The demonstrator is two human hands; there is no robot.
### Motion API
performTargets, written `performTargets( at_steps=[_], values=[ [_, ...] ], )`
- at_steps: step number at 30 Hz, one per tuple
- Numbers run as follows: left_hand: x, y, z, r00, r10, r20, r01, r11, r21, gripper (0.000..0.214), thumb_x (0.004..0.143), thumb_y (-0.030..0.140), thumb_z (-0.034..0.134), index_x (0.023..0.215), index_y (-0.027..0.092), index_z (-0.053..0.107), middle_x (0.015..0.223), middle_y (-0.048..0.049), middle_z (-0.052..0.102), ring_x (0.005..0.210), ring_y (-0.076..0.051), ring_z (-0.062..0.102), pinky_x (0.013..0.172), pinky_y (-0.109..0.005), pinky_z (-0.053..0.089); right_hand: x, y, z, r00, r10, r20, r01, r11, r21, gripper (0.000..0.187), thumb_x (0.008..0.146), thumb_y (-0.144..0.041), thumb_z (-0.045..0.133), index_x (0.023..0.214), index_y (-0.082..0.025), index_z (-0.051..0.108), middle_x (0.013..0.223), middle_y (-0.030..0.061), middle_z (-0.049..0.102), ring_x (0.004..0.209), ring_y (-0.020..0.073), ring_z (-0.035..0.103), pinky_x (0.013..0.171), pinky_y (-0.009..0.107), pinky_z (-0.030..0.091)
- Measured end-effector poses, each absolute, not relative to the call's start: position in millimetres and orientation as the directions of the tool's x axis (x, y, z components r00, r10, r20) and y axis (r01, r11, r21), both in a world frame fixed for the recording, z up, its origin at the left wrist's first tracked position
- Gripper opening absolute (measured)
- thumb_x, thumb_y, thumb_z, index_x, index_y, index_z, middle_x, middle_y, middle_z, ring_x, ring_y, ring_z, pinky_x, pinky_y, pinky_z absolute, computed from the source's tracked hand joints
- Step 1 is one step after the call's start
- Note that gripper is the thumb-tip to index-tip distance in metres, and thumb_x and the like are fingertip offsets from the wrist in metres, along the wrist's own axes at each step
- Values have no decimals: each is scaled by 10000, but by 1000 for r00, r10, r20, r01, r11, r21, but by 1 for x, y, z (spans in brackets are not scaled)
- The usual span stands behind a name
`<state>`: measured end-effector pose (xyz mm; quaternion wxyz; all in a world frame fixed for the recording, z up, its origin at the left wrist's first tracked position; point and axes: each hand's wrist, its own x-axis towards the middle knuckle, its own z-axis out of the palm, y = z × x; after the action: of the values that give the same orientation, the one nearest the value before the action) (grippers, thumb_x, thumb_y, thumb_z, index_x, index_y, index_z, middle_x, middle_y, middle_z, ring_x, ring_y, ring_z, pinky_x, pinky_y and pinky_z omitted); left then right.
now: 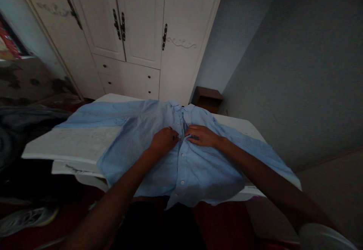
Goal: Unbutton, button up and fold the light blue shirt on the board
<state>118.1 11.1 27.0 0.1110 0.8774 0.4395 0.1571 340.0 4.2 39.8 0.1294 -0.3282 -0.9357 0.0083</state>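
Observation:
A light blue button-up shirt (207, 174) lies face up across a white table (76, 144), its collar at the far edge and its hem hanging over the near edge. Both sleeves spread out to the sides. At the front placket, midway up the chest, my left hand (164, 140) pinches one edge of the shirt. Close beside it on the right, my right hand (201, 135) grips the other edge, with cloth bunched at the fingertips. Below the hands, several white buttons show along the placket. Whether a button sits between the fingers is too small to tell.
Behind the table stands a white wardrobe (141, 27) with dark handles and drawers. A small brown cabinet (208, 97) sits in the corner by the grey wall (317, 68). Dark cloth (22, 129) is heaped at the left, and a shoe (28, 219) lies below it on the floor.

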Motion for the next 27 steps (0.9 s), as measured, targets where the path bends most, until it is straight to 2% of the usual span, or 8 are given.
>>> performTargets(
  at_steps=[4,8,12,16,19,22,27],
  values=[
    [120,18,29,654,741,154,692,-667,276,243,889,328,543,978,221,742,1003,-84,676,925,-221,642,776,-312,486,341,7,37,-774,584,243,587,807,-67,204,961,-295,462,944,-176,627,905,70,641,818,166,594,739,276,488],
    [120,26,31,742,661,114,632,-746,210,253,903,323,509,930,234,744,973,-69,675,894,-201,643,737,-289,478,338,12,32,-797,550,250,554,830,-61,215,971,-283,444,950,-173,628,938,73,642,831,153,601,721,256,477],
    [120,35,30,796,597,97,573,-796,197,250,903,303,496,923,218,730,963,-68,677,889,-197,647,752,-288,480,337,14,25,-797,540,269,556,831,-21,216,969,-273,442,971,-179,635,942,67,661,821,149,611,697,251,467],
    [120,38,32,825,559,86,531,-818,222,269,925,237,439,956,182,701,970,-81,672,896,-200,646,774,-301,483,339,14,16,-779,526,341,564,826,13,196,961,-263,460,975,-185,639,942,60,680,793,141,621,668,244,457],
    [119,37,31,831,548,98,516,-824,233,299,952,249,394,982,158,677,972,-92,662,889,-207,641,786,-320,485,340,15,8,-765,510,393,566,824,30,187,958,-263,469,965,-189,641,948,57,694,784,142,631,655,247,462],
    [117,38,25,827,547,131,496,-819,288,302,963,262,379,1000,163,662,974,-85,660,897,-203,635,801,-322,482,339,15,2,-747,505,432,573,819,34,213,971,-281,457,935,-194,647,924,49,704,783,143,637,666,252,473],
    [114,40,14,758,616,215,457,-737,497,243,937,186,423,946,177,665,963,-53,679,887,-169,631,834,-300,472,336,12,2,-736,488,469,598,794,111,238,985,-284,453,918,-189,661,899,43,715,744,137,639,651,255,467]
  ],
)
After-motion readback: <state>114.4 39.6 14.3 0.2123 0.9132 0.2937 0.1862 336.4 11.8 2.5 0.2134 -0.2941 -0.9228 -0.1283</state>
